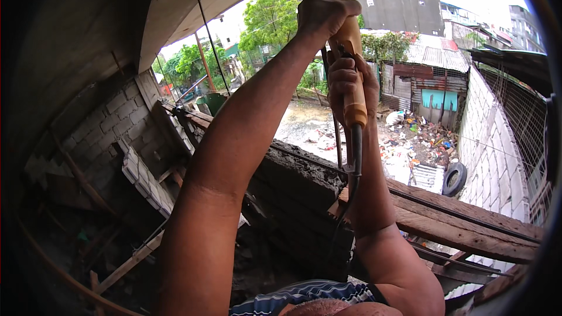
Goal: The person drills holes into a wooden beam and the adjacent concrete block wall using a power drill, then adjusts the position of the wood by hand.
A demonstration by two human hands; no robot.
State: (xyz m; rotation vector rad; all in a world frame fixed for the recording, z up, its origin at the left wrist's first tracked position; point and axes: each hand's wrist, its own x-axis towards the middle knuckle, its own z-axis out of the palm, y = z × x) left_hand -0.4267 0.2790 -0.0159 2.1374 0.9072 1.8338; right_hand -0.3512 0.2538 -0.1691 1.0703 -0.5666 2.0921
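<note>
Both of my arms reach up with a long tan corded power tool (344,34), its dark nose pointing up past the top edge of the head view. My left hand (324,16) is closed round the upper part of its body. Lower down, my right hand (345,80) wraps the rear grip, fingers curled. A black cord (357,155) leaves the tool's bottom end and hangs down beside my right forearm. The tool's working tip is out of the picture, so what it touches cannot be seen.
Concrete slanting overhead (175,6) covers the upper left. A broken masonry ledge (304,167) and wooden planks (462,225) cross in front of me. Thin rods (212,44) stand at left. Beyond lie rubbish (418,140), a tyre (453,179) and a white block wall (489,140).
</note>
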